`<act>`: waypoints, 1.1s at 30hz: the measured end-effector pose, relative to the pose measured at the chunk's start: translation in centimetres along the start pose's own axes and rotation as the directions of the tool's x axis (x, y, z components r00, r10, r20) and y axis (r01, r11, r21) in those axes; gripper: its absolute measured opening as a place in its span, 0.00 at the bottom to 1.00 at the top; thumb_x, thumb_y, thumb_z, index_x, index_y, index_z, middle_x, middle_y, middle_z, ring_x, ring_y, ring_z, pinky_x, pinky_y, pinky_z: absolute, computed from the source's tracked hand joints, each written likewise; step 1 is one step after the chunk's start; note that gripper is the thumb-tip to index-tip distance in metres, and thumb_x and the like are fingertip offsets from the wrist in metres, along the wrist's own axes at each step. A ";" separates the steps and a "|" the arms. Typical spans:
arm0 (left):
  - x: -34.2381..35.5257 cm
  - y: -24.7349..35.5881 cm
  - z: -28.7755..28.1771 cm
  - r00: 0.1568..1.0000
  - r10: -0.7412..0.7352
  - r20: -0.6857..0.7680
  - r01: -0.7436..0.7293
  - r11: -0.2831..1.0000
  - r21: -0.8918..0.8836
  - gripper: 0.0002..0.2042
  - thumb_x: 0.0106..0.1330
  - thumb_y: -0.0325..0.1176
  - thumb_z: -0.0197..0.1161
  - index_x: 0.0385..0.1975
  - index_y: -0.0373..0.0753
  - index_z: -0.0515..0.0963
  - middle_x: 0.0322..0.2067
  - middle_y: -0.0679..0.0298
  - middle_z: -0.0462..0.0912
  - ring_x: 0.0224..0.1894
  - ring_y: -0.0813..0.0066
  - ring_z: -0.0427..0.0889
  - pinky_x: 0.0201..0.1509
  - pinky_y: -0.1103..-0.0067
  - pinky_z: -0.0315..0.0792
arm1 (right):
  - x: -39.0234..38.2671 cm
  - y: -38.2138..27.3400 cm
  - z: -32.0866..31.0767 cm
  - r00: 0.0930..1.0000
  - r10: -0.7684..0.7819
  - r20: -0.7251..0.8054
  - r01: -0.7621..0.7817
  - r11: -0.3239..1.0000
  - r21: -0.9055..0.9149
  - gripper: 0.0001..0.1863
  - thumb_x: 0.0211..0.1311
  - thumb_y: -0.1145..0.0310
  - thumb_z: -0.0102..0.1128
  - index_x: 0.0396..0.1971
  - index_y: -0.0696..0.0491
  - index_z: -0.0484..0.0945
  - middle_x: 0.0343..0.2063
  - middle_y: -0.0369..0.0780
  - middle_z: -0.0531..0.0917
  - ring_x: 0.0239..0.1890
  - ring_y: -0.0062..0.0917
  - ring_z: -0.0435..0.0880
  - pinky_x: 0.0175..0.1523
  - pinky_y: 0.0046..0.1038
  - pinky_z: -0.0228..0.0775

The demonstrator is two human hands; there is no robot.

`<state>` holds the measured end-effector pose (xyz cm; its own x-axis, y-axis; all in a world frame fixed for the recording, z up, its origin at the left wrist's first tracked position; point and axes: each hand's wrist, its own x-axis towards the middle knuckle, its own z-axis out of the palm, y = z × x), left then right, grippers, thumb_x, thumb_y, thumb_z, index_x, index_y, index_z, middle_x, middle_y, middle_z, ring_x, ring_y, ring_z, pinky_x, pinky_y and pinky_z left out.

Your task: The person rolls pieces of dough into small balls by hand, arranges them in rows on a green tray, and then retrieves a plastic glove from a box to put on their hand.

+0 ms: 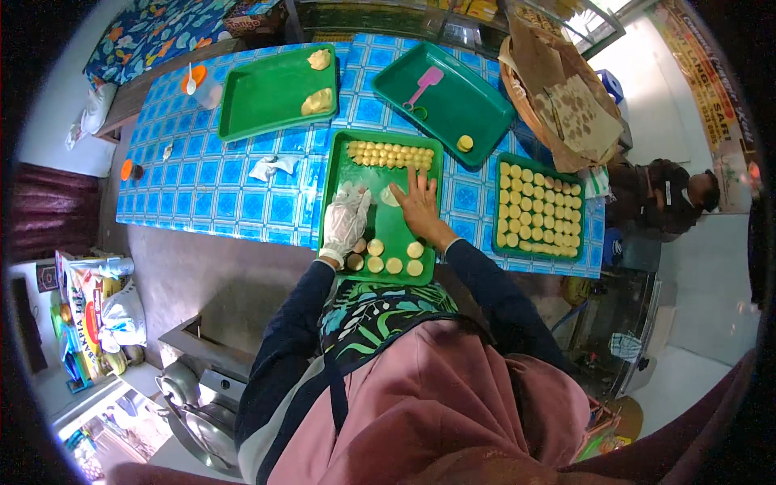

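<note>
we record one green tray (380,220) at the near edge of a table under a blue checked cloth (222,196), both hands above it. item, left hand (346,222): in a clear glove, back upward, over the tray's left side, near the larger rounds; whether its fingers close on anything we cannot tell. item, right hand (422,208): bare, fingers apart and clamped on nothing, reaching over the tray's right half, thumb side at the pale dough disc (389,196). the disc lies flat on the tray between the two hands, partly covered by the right one; whether it is pressed we cannot tell. item, small dough balls (392,153): yellow, packed in rows along the tray's far end. item, larger rounds (394,264): seven visible by our count, along the near end. about these we list, to the far left, a second green tray (263,93) with two dough lumps (317,101); to the far right, a darker green tray (461,101) bearing a pink spatula (430,78) and a single yellow round (465,143); to the right, a filled tray (499,202) of pale rounds (537,212) in rows; behind that, a basket (511,81) with brown paper (578,113); to the left, a crumpled white cloth or paper (272,167).
</note>
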<state>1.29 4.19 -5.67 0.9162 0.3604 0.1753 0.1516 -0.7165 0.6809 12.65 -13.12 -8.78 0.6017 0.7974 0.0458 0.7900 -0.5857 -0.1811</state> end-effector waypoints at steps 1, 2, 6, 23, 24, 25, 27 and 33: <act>0.0 -0.6 0.0 0.997 0.027 -0.066 -0.025 0.999 0.028 0.12 0.72 0.38 0.53 0.43 0.40 0.81 0.47 0.45 0.80 0.51 0.49 0.80 0.49 0.63 0.75 | 0.2 -0.5 -0.1 1.000 -0.015 0.000 0.015 1.000 0.005 0.31 0.55 0.84 0.53 0.61 0.48 0.72 0.68 0.61 0.49 0.69 0.63 0.48 0.62 0.64 0.48; -0.4 -1.0 -0.4 0.997 0.019 -0.075 -0.016 0.999 0.036 0.12 0.72 0.38 0.53 0.43 0.40 0.81 0.47 0.45 0.80 0.51 0.49 0.80 0.49 0.63 0.75 | 0.4 -0.9 -0.3 0.999 -0.027 -0.025 0.027 0.999 -0.028 0.27 0.55 0.80 0.54 0.58 0.50 0.75 0.66 0.62 0.53 0.68 0.61 0.50 0.62 0.61 0.49; -0.5 -0.2 -0.9 0.999 -0.028 0.019 0.025 0.989 0.147 0.14 0.65 0.25 0.54 0.49 0.39 0.76 0.47 0.48 0.79 0.49 0.49 0.79 0.50 0.66 0.74 | -0.6 -1.1 0.8 0.999 -0.006 -0.035 0.005 0.999 -0.037 0.32 0.55 0.84 0.52 0.62 0.47 0.71 0.68 0.62 0.51 0.67 0.62 0.52 0.63 0.63 0.46; 0.4 3.3 2.0 0.932 0.216 0.291 -0.350 0.743 0.570 0.27 0.67 0.48 0.54 0.61 0.37 0.69 0.71 0.61 0.54 0.67 0.35 0.56 0.59 0.47 0.67 | -2.3 -1.0 -2.0 0.973 -0.035 -0.227 0.031 0.999 -0.022 0.33 0.47 0.77 0.58 0.59 0.47 0.74 0.63 0.58 0.61 0.64 0.55 0.59 0.59 0.58 0.52; 0.5 3.9 1.7 0.925 0.199 0.325 -0.357 0.752 0.555 0.28 0.68 0.51 0.54 0.62 0.37 0.69 0.72 0.64 0.53 0.68 0.37 0.56 0.59 0.46 0.67 | -1.7 0.3 -2.6 0.970 -0.032 -0.240 0.024 0.999 -0.034 0.33 0.47 0.77 0.58 0.59 0.47 0.74 0.63 0.58 0.61 0.64 0.55 0.59 0.59 0.58 0.52; 0.2 3.3 1.6 0.925 0.142 0.352 -0.331 0.757 0.563 0.31 0.68 0.54 0.54 0.63 0.37 0.68 0.72 0.68 0.53 0.68 0.38 0.56 0.58 0.46 0.68 | -1.1 1.4 -3.3 0.949 0.074 -0.306 -0.063 0.997 0.044 0.27 0.47 0.77 0.58 0.53 0.49 0.77 0.60 0.54 0.66 0.62 0.52 0.61 0.59 0.56 0.53; 0.0 2.6 1.5 0.928 0.177 0.327 -0.342 0.750 0.566 0.29 0.69 0.53 0.53 0.63 0.38 0.67 0.71 0.65 0.54 0.67 0.37 0.58 0.56 0.47 0.69 | 0.4 5.2 -4.4 0.860 0.221 -0.461 -0.167 0.974 0.156 0.20 0.47 0.79 0.57 0.43 0.51 0.82 0.50 0.49 0.76 0.54 0.49 0.69 0.54 0.51 0.60; 0.5 2.9 4.5 0.978 0.197 0.071 -0.209 0.908 0.363 0.15 0.71 0.40 0.51 0.46 0.36 0.74 0.44 0.49 0.75 0.47 0.49 0.75 0.50 0.62 0.72 | 4.1 19.5 -3.6 0.790 0.366 -0.493 -0.300 0.931 0.211 0.09 0.47 0.77 0.54 0.27 0.53 0.82 0.29 0.52 0.81 0.34 0.50 0.78 0.38 0.49 0.69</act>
<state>3.90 -0.40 -6.80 0.9519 0.1693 0.2552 0.0809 -0.9427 0.3238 30.93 -21.81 -8.60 0.8219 0.3438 0.4541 0.5301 -0.7533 -0.3892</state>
